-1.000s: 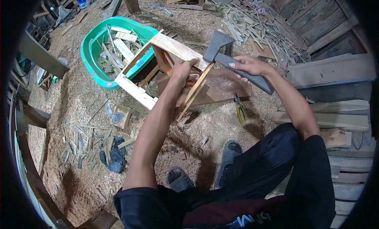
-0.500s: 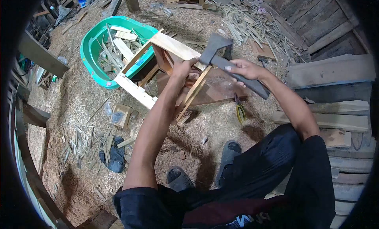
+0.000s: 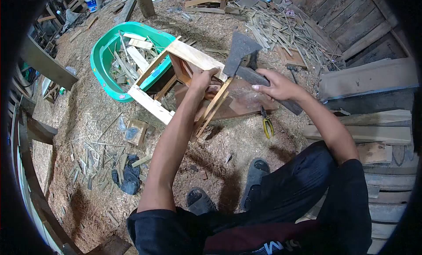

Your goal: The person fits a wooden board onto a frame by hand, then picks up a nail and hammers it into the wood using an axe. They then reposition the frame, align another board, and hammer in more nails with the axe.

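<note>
We sit over a floor of sawdust (image 3: pixel 83 118), with a green tub (image 3: pixel 97 63) of offcuts just behind the wooden frame (image 3: pixel 193 56), which stands tilted in front of our knees over a dark board (image 3: pixel 248 101). Our right hand (image 3: pixel 277 84) is wrapped tight around the handle of the hatchet (image 3: pixel 240 49), close up under the head, and the head hangs just above the frame's pale top plank. Our left hand (image 3: pixel 203 79) is closed on the upper ends of the thin slats (image 3: pixel 211 112), pinning them against that plank while their lower ends slope down towards the sawdust. As we judge it, the work here calls for short, controlled taps rather than swings. The choked grip suits that, but our left fingers lie very near the head's path, so we should slide them lower on the slats. Yellow-handled pliers (image 3: pixel 267 126) lie on the floor near our right knee.
</note>
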Motion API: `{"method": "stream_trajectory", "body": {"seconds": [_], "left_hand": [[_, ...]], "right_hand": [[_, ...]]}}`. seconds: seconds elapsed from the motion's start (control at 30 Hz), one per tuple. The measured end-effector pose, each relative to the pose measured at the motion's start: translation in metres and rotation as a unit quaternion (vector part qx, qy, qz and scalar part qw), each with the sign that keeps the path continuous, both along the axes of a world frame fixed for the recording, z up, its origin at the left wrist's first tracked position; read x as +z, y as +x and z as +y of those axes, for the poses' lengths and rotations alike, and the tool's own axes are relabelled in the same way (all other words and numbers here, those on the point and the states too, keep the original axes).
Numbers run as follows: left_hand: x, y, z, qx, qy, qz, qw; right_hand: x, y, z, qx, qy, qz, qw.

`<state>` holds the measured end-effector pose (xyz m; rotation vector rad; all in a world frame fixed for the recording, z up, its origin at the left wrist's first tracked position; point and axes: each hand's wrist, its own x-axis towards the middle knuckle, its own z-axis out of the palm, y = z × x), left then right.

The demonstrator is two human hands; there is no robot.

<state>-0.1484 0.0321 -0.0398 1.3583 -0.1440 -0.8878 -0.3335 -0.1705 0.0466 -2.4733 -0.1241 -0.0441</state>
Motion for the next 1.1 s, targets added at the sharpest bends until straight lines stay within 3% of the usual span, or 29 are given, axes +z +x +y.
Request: {"method": "stream_trajectory", "body": {"seconds": [0.1, 0.23, 0.37, 0.47, 0.6, 0.73, 0.83, 0.97, 1.1], "left_hand": [[0.011, -0.005, 0.004, 0.001, 0.006, 0.014, 1.0], [-0.005, 0.003, -0.002, -0.006, 0.0, 0.012, 1.0], [0.015, -0.007, 0.003, 0.012, 0.035, -0.019, 0.999], [0.002, 0.002, 0.0, 0.002, 0.023, -0.006, 1.0], [-0.008, 0.006, 0.0, -0.021, 0.019, 0.003, 1.0], [-0.008, 0.001, 0.001, 0.005, 0.017, -0.006, 1.0], [-0.007, -0.003, 0.0, 0.007, 0.015, -0.008, 1.0], [0.009, -0.003, 0.003, 0.015, 0.017, -0.012, 1.0], [-0.001, -0.003, 0.0, 0.012, -0.016, -0.001, 1.0]], "right_hand": [[0.017, 0.011, 0.008, -0.052, 0.134, 0.177, 0.974], [0.023, 0.014, 0.016, -0.116, 0.209, 0.216, 0.946], [0.0, 0.015, 0.002, -0.096, 0.254, 0.256, 0.928], [0.012, 0.008, 0.004, -0.105, 0.29, 0.305, 0.901], [-0.017, 0.013, -0.006, -0.084, 0.342, 0.253, 0.901], [0.012, 0.015, 0.0, -0.072, 0.233, 0.289, 0.926], [-0.003, 0.016, -0.003, -0.095, 0.307, 0.241, 0.916], [-0.007, 0.012, 0.002, -0.079, 0.241, 0.27, 0.929], [-0.001, 0.012, 0.008, -0.088, 0.131, 0.141, 0.977]]}}
